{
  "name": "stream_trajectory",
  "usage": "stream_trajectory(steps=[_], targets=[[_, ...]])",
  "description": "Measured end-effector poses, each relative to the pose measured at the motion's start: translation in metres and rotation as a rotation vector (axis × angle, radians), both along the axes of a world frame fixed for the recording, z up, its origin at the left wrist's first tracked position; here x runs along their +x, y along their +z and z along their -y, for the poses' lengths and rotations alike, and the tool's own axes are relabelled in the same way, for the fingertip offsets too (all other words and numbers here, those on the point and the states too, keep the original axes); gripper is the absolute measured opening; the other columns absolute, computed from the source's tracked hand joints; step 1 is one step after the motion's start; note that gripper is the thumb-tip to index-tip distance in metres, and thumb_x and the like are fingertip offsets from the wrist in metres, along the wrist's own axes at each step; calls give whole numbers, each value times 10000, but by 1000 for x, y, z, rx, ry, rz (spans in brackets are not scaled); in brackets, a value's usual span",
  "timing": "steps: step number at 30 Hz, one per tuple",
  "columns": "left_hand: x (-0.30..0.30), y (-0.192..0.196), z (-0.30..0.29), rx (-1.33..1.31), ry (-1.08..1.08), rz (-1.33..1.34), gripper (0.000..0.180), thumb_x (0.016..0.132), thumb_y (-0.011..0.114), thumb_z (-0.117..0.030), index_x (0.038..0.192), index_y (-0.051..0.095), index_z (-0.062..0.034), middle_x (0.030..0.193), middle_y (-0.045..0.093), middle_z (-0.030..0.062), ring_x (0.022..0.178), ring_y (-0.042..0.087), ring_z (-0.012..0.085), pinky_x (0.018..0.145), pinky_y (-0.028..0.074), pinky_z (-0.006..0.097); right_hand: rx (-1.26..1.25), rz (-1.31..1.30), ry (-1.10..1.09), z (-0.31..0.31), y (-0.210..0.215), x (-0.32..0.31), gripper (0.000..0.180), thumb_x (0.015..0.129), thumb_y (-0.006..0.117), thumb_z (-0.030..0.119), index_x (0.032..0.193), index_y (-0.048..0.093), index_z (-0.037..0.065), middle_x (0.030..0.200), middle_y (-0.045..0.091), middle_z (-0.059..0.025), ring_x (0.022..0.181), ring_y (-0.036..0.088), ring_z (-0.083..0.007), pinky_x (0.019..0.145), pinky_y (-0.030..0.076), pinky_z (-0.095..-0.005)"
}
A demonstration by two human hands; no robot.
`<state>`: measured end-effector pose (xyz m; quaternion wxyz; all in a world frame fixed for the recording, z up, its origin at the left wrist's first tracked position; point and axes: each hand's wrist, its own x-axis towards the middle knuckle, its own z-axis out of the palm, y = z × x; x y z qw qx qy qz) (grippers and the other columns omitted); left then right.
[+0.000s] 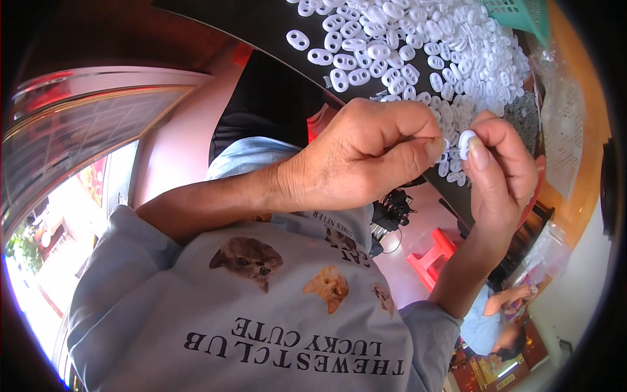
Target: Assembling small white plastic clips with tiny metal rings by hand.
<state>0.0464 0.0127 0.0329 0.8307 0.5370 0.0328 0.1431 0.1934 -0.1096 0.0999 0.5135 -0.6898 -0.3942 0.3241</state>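
Note:
My left hand [375, 150] is closed in a pinch, thumb against the bent forefinger. A sliver of white shows at its fingertips, too small to name. Just to the right, my right hand [499, 160] holds a white oval plastic piece [466, 144] between thumb and fingers, seen nearly edge on. The two sets of fingertips are close together but apart. Beyond both hands, many white oval two-hole plastic pieces [359, 59] lie heaped on a dark table [261, 23]. The hands hide part of that heap.
A green plastic basket [522, 16] stands at the far right of the heap, with clear plastic wrapping [562, 111] below it. A red plastic stool [432, 258] is on the floor. Another person [486, 323] in a blue top is at the lower right.

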Motion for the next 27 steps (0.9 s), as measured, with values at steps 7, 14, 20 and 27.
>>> stream_trajectory(steps=[7, 14, 20, 27], targets=[[-3, -2, -1, 40, 1, 5, 125, 986, 502, -80, 959, 575, 18, 786, 538, 12, 705, 488, 65, 641, 399, 215, -40, 32, 11, 0, 1, -3, 120, 877, 599, 55, 810, 538, -26, 708, 437, 49, 617, 344, -9, 556, 249, -174], [-4, -3, -2, 7, 10, -12, 132, 989, 500, -90, 953, 570, 16, 777, 526, 5, 693, 471, 56, 624, 394, 212, -54, 61, 6, -3, 3, -8, 113, 877, 590, 31, 798, 522, -14, 704, 412, 55, 603, 324, -4, 548, 235, -173], [-5, -5, -4, 52, 27, -5, 139, 989, 509, -105, 953, 571, 14, 774, 527, 2, 691, 469, 53, 624, 393, 209, -59, 74, -8, -7, 3, -11, 109, 876, 590, 25, 802, 521, -15, 703, 407, 53, 603, 329, -5, 548, 237, -173], [-7, -5, -6, 67, 28, -23, 137, 987, 514, -107, 953, 575, 11, 776, 535, -1, 694, 476, 51, 624, 398, 209, -40, 95, 14, -8, 1, -10, 106, 875, 593, 21, 803, 525, -15, 707, 406, 53, 601, 332, -6, 545, 240, -175]])
